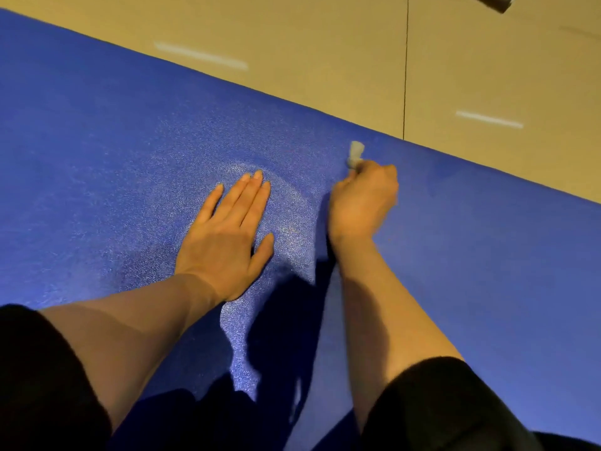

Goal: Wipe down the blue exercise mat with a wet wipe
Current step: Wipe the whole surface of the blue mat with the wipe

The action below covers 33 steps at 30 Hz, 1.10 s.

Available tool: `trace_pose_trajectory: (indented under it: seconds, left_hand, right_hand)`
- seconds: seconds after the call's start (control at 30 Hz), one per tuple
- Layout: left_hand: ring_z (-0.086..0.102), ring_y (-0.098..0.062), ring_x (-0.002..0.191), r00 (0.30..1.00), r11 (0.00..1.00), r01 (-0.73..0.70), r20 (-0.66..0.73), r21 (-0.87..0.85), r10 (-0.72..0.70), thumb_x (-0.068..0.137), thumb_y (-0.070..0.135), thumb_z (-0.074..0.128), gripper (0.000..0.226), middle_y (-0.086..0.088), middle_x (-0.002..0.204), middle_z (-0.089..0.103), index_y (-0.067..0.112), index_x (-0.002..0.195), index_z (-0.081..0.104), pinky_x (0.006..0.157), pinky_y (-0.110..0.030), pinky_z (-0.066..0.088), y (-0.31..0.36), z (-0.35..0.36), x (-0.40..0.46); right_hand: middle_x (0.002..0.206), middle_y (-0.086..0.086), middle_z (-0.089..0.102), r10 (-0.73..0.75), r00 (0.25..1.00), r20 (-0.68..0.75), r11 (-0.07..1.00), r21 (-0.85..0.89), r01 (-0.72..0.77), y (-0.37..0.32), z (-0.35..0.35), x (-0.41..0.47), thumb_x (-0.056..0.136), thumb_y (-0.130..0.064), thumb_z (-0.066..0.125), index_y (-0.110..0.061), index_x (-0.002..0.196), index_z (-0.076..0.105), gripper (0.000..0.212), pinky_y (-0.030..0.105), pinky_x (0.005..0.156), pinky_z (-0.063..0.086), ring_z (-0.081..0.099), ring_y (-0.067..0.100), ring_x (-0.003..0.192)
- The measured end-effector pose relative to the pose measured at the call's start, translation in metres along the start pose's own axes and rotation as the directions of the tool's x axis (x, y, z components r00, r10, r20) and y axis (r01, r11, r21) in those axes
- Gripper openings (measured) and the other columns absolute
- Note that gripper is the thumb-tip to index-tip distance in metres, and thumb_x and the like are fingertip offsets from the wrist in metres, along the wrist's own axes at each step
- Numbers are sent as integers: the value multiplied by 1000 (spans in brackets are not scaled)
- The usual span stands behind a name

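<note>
The blue exercise mat (pixel 113 157) fills most of the head view and runs diagonally across a tan floor. My left hand (pixel 229 232) lies flat on the mat near its middle, fingers straight and together. My right hand (pixel 362 203) is curled into a fist near the mat's far edge and grips a crumpled white wet wipe (pixel 355 153). One end of the wipe sticks out above the fist against the mat. A shiny patch of the mat surrounds my left hand.
The tan floor (pixel 325 43) lies beyond the mat's far edge, with a dark seam line (pixel 405 66) and pale light streaks. A grey object (pixel 494 1) shows at the top right corner. Dark sleeves cover both upper arms.
</note>
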<state>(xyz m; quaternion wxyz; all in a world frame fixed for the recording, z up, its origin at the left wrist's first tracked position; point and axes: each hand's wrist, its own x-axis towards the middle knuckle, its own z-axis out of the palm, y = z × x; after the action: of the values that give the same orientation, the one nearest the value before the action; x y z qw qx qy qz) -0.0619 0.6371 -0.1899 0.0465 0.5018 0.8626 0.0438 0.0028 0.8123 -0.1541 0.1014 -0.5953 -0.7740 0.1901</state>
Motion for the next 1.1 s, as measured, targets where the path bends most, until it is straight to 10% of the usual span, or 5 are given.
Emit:
trace_pose_trajectory:
  seconds: [0.17, 0.4, 0.6, 0.77, 1.1]
  left_hand:
    - [17, -21, 148, 1000, 999, -19, -24, -35, 19, 97, 43, 31, 67, -9, 160, 20, 7, 153, 22, 121, -44, 13, 1, 0, -4]
    - [15, -20, 149, 999, 998, -28, -20, -50, 27, 99, 44, 30, 66, -8, 160, 18, 7, 153, 21, 121, -44, 14, -2, -1, -2]
    - [10, -16, 149, 1000, 998, 2, 26, -61, -1, 96, 50, 22, 69, -4, 162, 12, 12, 155, 16, 121, -40, 7, -4, 1, -2]
    - [8, -16, 150, 999, 999, -15, 32, -50, 17, 97, 51, 18, 70, -3, 162, 10, 13, 156, 13, 122, -41, 6, -1, 1, 2]
    - [-2, -17, 150, 995, 997, -31, 92, -64, 37, 101, 50, 19, 67, -3, 163, 1, 13, 155, 5, 121, -38, -2, -2, -3, 2]
  right_hand:
    - [104, 10, 46, -417, 883, 216, 906, 16, 424, -21, 14, -38, 98, -11, 46, -11, 116, 64, 25, 31, 65, 29, 53, 31, 88]
    - [116, 12, 50, 27, 997, 78, 999, -45, -24, 1, -5, -28, 97, -10, 47, -11, 118, 64, 27, 28, 67, 28, 53, 30, 90]
    - [106, 13, 49, -407, 883, 234, 910, 20, 415, -2, 6, -70, 93, -8, 49, -7, 113, 62, 24, 34, 67, 32, 53, 34, 91]
    - [103, 16, 51, -3, 999, -49, 999, 35, 5, 48, -12, -40, 97, -10, 45, -5, 110, 66, 25, 32, 65, 27, 54, 38, 87]
    - [106, 13, 46, -203, 971, 123, 974, -73, 213, 54, -19, -68, 100, -10, 44, -9, 118, 64, 27, 32, 65, 26, 50, 33, 91]
